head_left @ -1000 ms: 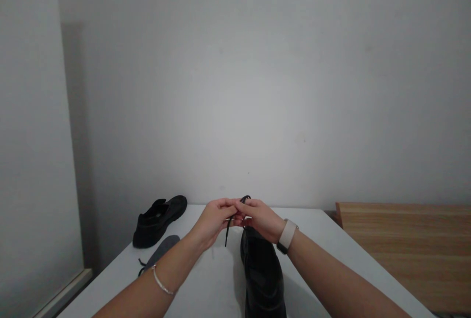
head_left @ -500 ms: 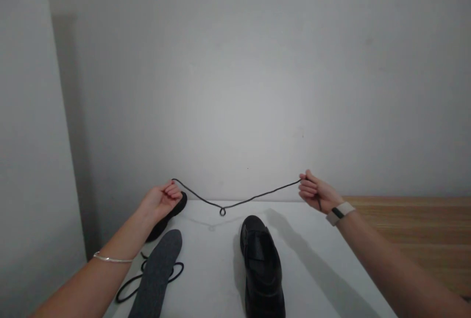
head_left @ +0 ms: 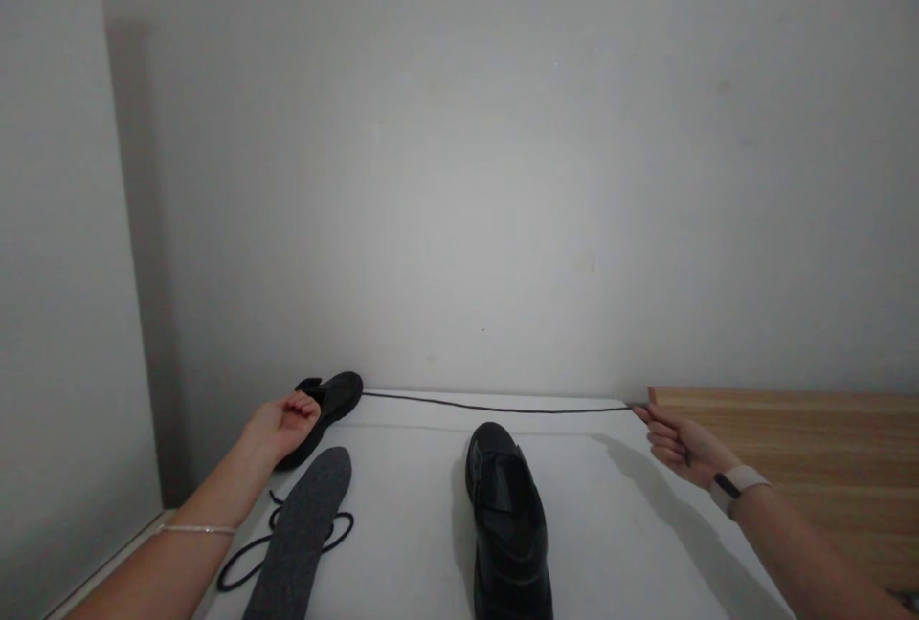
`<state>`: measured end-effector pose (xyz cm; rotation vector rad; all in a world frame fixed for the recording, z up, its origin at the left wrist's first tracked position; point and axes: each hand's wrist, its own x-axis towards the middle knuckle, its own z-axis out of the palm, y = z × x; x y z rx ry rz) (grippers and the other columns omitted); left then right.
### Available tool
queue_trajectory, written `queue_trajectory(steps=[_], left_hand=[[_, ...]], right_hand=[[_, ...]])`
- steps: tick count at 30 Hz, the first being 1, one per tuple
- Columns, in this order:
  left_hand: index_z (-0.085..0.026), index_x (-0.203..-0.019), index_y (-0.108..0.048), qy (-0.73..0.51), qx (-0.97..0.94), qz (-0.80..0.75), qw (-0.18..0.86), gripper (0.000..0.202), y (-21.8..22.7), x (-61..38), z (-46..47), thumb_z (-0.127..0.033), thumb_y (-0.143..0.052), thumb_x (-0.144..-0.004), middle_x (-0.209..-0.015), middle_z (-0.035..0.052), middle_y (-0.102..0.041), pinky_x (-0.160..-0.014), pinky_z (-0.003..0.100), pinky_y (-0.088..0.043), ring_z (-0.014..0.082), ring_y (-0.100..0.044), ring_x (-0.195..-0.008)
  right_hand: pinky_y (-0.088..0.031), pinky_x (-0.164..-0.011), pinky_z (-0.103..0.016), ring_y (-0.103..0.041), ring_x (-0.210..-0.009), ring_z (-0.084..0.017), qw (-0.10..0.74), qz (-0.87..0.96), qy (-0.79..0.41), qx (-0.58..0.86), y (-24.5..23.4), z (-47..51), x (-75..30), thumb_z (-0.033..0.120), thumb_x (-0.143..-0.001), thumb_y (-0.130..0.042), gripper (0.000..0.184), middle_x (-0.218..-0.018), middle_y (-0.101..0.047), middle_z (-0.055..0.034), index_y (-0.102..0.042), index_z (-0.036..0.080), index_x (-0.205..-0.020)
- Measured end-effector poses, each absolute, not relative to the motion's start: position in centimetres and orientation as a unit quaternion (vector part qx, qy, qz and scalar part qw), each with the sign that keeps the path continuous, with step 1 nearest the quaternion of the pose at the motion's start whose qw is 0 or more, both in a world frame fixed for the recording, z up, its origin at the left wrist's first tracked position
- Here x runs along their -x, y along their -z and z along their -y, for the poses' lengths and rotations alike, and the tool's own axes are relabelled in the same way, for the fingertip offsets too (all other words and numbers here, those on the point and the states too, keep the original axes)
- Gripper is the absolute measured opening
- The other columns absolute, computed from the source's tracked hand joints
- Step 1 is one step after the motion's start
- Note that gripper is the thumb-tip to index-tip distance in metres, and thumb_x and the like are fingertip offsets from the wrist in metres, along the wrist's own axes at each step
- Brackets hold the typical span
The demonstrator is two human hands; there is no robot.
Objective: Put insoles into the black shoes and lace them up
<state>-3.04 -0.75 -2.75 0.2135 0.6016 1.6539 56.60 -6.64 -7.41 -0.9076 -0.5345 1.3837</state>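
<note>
A thin black shoelace [head_left: 495, 407] is stretched straight across the far part of the white table [head_left: 617, 524]. My right hand [head_left: 679, 443] pinches its right end by the wooden surface. My left hand [head_left: 280, 424] is closed at the lace's left end, in front of a black shoe [head_left: 334, 400] at the far left; the lace's end there is hidden behind the shoe and hand. A second black shoe [head_left: 508, 524] stands in the middle of the table, toe pointing away from me, below the lace.
A grey insole [head_left: 305, 534] lies at the left front on top of another black lace [head_left: 240, 567]. A wooden surface [head_left: 804, 448] adjoins the table on the right. A plain grey wall stands close behind the table.
My hands started together over the middle shoe holding the lace, then moved far apart and lower. The lace went from sagging with a small loop to a straight taut line.
</note>
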Motion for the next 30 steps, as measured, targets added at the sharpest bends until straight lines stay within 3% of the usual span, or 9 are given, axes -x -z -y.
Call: queue_trajectory(steps=[5, 8, 12, 14, 17, 22, 25, 27, 30], left_hand=[[-0.017, -0.072, -0.043, -0.717, -0.080, -0.296, 0.626, 0.028, 3.0, 1.9, 1.8, 0.008, -0.033, -0.079, -0.057, -0.0033, -0.046, -0.039, 0.017, -0.046, 0.0085, -0.049, -0.041], [-0.015, -0.074, -0.049, -0.717, -0.085, -0.298, 0.624, 0.025, 2.7, 1.1, 2.4, 0.006, -0.037, -0.083, -0.061, -0.0008, -0.052, -0.044, 0.018, -0.051, 0.0097, -0.055, -0.047], [-0.012, -0.077, -0.055, -0.717, -0.107, -0.280, 0.629, 0.022, 1.7, -0.3, 3.2, -0.002, -0.040, -0.091, -0.067, 0.0023, -0.058, -0.053, 0.022, -0.057, 0.0118, -0.062, -0.058], [-0.011, -0.081, -0.059, -0.718, -0.136, -0.253, 0.633, 0.022, 0.8, -1.1, 3.7, -0.007, -0.042, -0.093, -0.072, 0.0033, -0.061, -0.055, 0.024, -0.057, 0.0129, -0.064, -0.064], [-0.013, -0.086, -0.063, -0.726, -0.180, -0.196, 0.635, 0.022, -0.9, -2.0, 4.5, -0.013, -0.044, -0.096, -0.075, 0.0034, -0.061, -0.057, 0.024, -0.056, 0.0125, -0.064, -0.065], [-0.014, -0.086, -0.065, -0.743, -0.219, -0.142, 0.617, 0.025, -2.8, -2.9, 5.4, -0.014, -0.043, -0.098, -0.075, 0.0031, -0.061, -0.058, 0.022, -0.055, 0.0109, -0.063, -0.066], [-0.011, -0.081, -0.064, -0.738, -0.264, -0.180, 0.594, 0.026, -2.4, -3.3, 5.3, -0.007, -0.044, -0.095, -0.073, 0.0035, -0.061, -0.056, 0.019, -0.054, 0.0097, -0.061, -0.062], [-0.009, -0.077, -0.064, -0.716, -0.300, -0.229, 0.588, 0.025, -1.6, -3.4, 5.2, -0.003, -0.046, -0.093, -0.071, 0.0048, -0.061, -0.054, 0.018, -0.053, 0.0101, -0.060, -0.060], [-0.013, -0.082, -0.064, -0.697, -0.330, -0.263, 0.579, 0.020, -0.2, -3.7, 4.9, 0.000, -0.051, -0.088, -0.073, 0.0060, -0.063, -0.053, 0.019, -0.053, 0.0117, -0.061, -0.061]], right_hand=[[-0.023, -0.025, -0.013, -0.027, -0.031, -0.004, 0.641, 0.234, -0.597, 0.421, 9.0, 7.3, -56.1, 0.006, -0.083, -0.058, 0.022, -0.047, -0.035, 0.0079, -0.051, 0.020, -0.068], [-0.038, -0.030, -0.015, -0.039, -0.037, -0.006, 0.654, 0.244, -0.591, 0.404, 8.2, 7.9, -55.8, 0.008, -0.083, -0.058, 0.016, -0.054, -0.047, 0.0030, -0.058, 0.020, -0.072], [-0.059, -0.065, -0.021, -0.064, -0.067, -0.012, 0.666, 0.278, -0.591, 0.361, 6.2, 8.9, -54.4, 0.011, -0.086, -0.049, 0.021, -0.098, -0.068, -0.0116, -0.069, 0.015, -0.095], [-0.059, -0.075, -0.022, -0.066, -0.080, -0.012, 0.677, 0.312, -0.576, 0.334, 4.9, 9.3, -53.1, 0.007, -0.083, -0.050, 0.029, -0.120, -0.064, -0.0116, -0.070, 0.016, -0.103], [-0.057, -0.077, -0.018, -0.065, -0.087, -0.011, 0.708, 0.373, -0.509, 0.317, 2.7, 9.9, -50.9, 0.006, -0.078, -0.059, 0.034, -0.132, -0.059, -0.0072, -0.070, 0.020, -0.107], [-0.055, -0.079, -0.023, -0.063, -0.092, -0.015, 0.735, 0.446, -0.405, 0.312, -0.2, 10.4, -48.1, 0.028, -0.075, -0.075, 0.027, -0.125, -0.063, -0.0067, -0.071, 0.025, -0.102], [-0.050, -0.061, -0.026, -0.059, -0.072, -0.014, 0.709, 0.482, -0.367, 0.360, 0.0, 9.8, -47.7, 0.042, -0.072, -0.078, 0.030, -0.094, -0.069, -0.0057, -0.073, 0.023, -0.094], [-0.041, -0.051, -0.025, -0.048, -0.057, -0.012, 0.676, 0.509, -0.330, 0.419, 1.0, 9.0, -47.9, 0.051, -0.071, -0.076, 0.036, -0.068, -0.061, -0.0012, -0.074, 0.020, -0.088], [-0.041, -0.061, -0.028, -0.049, -0.064, -0.014, 0.627, 0.541, -0.292, 0.479, 2.8, 7.8, -48.1, 0.057, -0.067, -0.076, 0.042, -0.064, -0.059, -0.0022, -0.076, 0.016, -0.076]])
